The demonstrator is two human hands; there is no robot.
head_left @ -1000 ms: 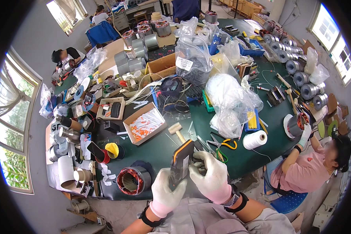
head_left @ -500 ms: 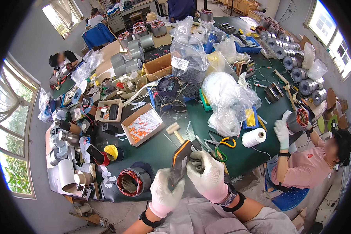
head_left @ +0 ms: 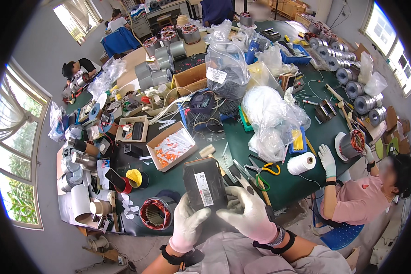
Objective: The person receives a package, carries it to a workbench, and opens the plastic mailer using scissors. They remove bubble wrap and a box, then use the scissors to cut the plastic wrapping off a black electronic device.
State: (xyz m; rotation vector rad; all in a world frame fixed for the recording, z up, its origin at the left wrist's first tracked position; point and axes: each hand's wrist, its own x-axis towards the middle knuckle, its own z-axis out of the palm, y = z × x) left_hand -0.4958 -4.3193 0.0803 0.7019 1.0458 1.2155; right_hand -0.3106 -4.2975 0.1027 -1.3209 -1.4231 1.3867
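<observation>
A flat black case (head_left: 204, 183) with a white barcode label is held up in front of me, its broad face showing. My left hand (head_left: 188, 223), in a white glove, grips its lower left side with the thumb in front. At the lower right edge my gloved right hand (head_left: 250, 211) has its fingers curled against the case and its thumb near the bottom corner. Behind the case a wooden mallet (head_left: 207, 151) shows only in part. Scissors (head_left: 263, 168) with yellow-orange handles lie right of it, next to green-handled pliers (head_left: 262, 183).
A stator with red windings (head_left: 155, 213) stands at the near left edge. Beyond lie a carton of orange and white strips (head_left: 172, 148), a bagged bundle (head_left: 274, 116) and a white thread spool (head_left: 301, 163). At right a co-worker in pink sits beside another stator (head_left: 351, 144).
The case has turned from edge-on, with its orange stripe showing, to its labelled face. My right hand has opened out along its side. The co-worker's stator has come down lower.
</observation>
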